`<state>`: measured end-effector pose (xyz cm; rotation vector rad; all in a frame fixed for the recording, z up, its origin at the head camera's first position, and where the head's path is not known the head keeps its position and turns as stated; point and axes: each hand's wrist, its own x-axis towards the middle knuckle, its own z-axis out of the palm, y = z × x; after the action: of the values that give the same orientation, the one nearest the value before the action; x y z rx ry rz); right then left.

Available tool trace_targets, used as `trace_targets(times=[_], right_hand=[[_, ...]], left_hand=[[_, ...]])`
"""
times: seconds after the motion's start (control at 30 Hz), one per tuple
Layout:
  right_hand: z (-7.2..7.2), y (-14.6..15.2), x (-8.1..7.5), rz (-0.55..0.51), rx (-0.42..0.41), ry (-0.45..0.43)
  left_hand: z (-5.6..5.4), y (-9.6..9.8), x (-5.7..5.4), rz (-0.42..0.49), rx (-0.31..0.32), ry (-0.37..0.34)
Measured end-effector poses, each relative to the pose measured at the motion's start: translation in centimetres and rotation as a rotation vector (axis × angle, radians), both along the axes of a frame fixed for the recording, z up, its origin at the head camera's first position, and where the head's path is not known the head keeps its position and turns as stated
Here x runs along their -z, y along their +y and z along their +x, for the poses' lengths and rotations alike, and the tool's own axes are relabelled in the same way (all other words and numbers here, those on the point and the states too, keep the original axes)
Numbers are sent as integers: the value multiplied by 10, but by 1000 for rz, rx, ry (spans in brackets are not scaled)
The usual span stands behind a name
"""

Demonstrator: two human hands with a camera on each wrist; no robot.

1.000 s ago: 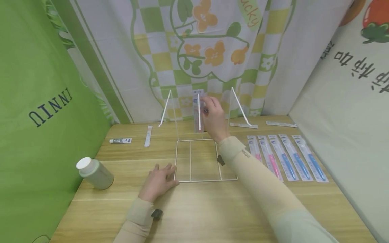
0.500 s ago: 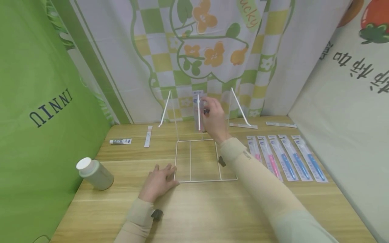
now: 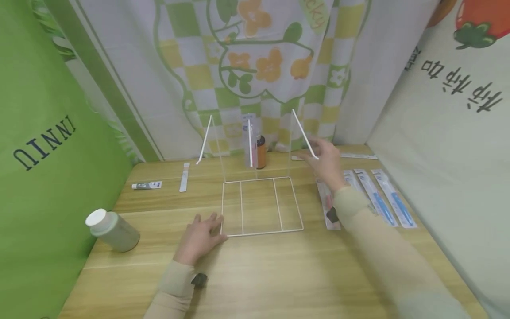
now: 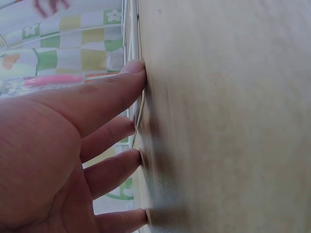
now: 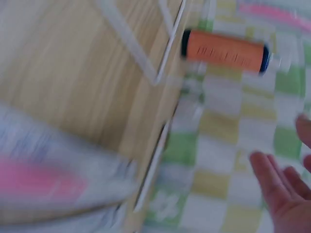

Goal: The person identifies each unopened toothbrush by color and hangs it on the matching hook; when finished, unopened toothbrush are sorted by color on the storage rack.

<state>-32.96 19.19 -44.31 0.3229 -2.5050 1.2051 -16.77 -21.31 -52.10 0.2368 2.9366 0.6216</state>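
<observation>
Frankly, balance is our main worry. Our left hand (image 3: pixel 200 239) lies with fingers spread, touching the near-left corner of the white wire display rack (image 3: pixel 263 232) without clasping it; if that light contact slips, a bump could slide the frame. Our right hand (image 3: pixel 324 161) hovers with loose fingers and nothing between them, just beside the rack's slanting white right-hand prong (image 3: pixel 305 134); snagging that bar could twist the whole stand. Between our hands, farther away, a clear packet with a pink toothbrush (image 3: pixel 245 141) appears to hang upright on the white middle prong (image 3: pixel 250 144), and a jolt might work it off the tip. Partly behind it, left of our right hand, the small orange dark-ended bottle (image 3: pixel 261 153) could topple if struck. Under our right forearm, flat clear packets of pink and blue toothbrushes (image 3: pixel 395 198) might be dragged askew by a trailing beige sleeve (image 3: pixel 356 208).
</observation>
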Motion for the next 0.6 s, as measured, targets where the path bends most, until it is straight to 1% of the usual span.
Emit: trace_targets(times=[0.07,0.17,0.2,0.3,0.37,0.43,0.53,0.6], right_hand=[[1,23,6,19,-12,-138],[4,49,14,80,-45,-302],[5,55,17,104,-51,-338],[6,66,28,128,-59,-425],[5,71,37,160,-66,-468],[4,74,44,205,-74,-489],[3,76,50,286,-86,-482],[4,75,50,318,-89,-477]], left_hand=[[0,-1,-1,5,-3,-5],[0,-1,-2,7,-4,0],[0,-2,-1,6,-7,-2],[0,-2,-1,4,-9,-1],[0,-3,0,4,-7,-4],[0,-3,1,8,-5,-9],[0,-3,2,10,1,-12],[0,-3,3,9,2,-11]])
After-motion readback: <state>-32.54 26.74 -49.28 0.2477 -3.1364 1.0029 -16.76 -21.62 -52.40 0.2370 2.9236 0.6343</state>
